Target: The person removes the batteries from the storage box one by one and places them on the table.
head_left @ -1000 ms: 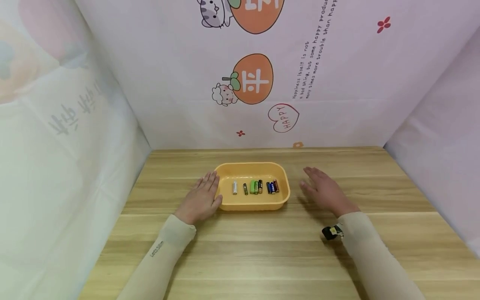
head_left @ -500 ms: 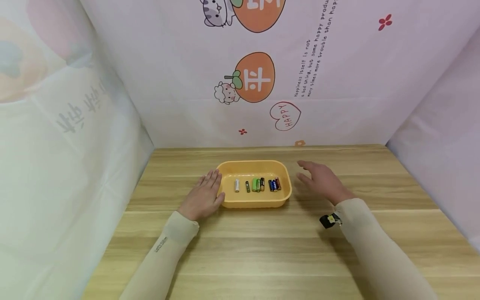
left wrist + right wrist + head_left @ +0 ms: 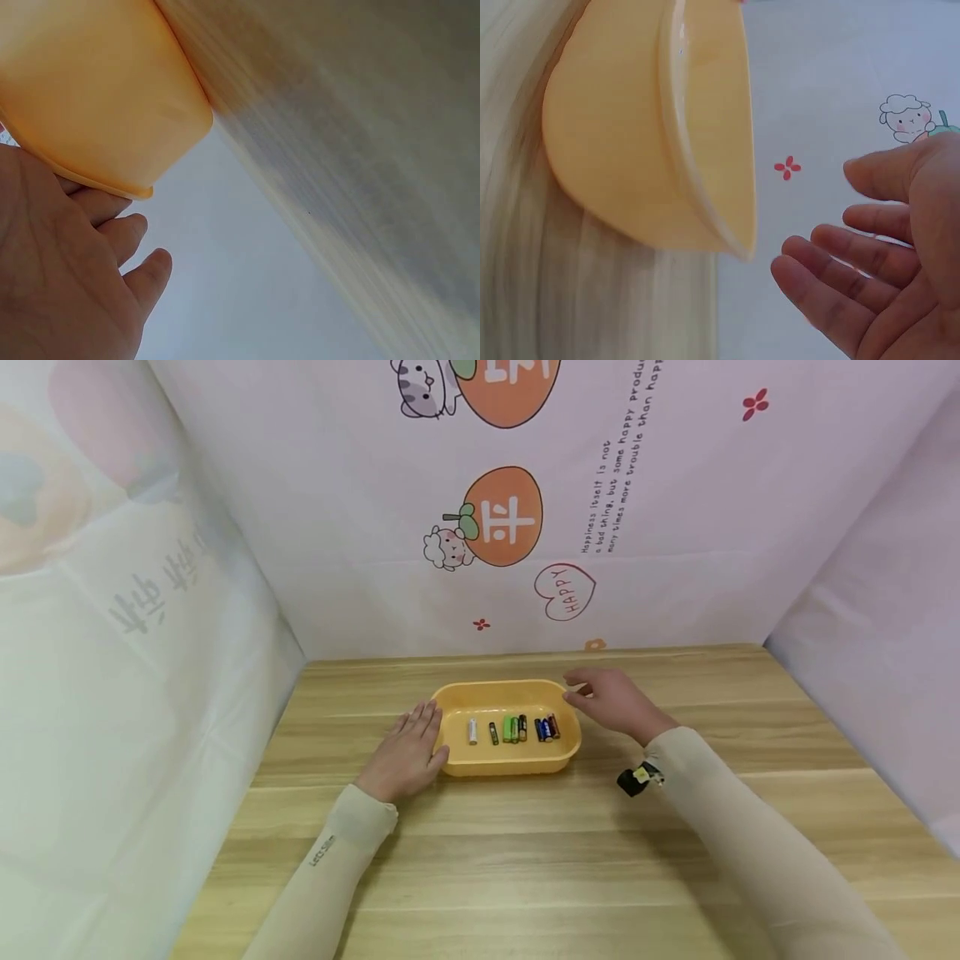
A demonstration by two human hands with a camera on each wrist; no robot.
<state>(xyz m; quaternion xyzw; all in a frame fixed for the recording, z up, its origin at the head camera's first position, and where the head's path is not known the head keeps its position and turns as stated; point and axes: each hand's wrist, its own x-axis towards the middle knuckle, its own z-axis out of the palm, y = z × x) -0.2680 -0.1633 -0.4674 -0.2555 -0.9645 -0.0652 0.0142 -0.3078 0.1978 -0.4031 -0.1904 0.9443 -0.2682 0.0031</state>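
Observation:
A yellow plastic basin (image 3: 506, 768) stands on the wooden table. Inside lie a white battery (image 3: 472, 732), a small dark battery (image 3: 493, 733), green batteries (image 3: 511, 729) beside a black one (image 3: 522, 728), and blue batteries (image 3: 543, 730) beside a reddish one (image 3: 553, 726). My left hand (image 3: 405, 758) rests on the basin's left rim with extended fingers; the left wrist view shows fingers along the rim of the basin (image 3: 105, 90). Near the far right corner, my right hand (image 3: 618, 702) is raised. In the right wrist view, its loosely bent fingers are apart from the basin (image 3: 622, 127).
Wooden tabletop (image 3: 480, 860) extends in front of the basin and to both sides. A printed cloth wall (image 3: 360, 568) rises behind the table, with white cloth (image 3: 142, 710) on the left and more on the right. A small black device (image 3: 636, 779) hangs at my right wrist.
My right hand has moved left and away from me, from beside the basin to its far right corner. My left hand stays on the left rim, and the batteries lie unchanged.

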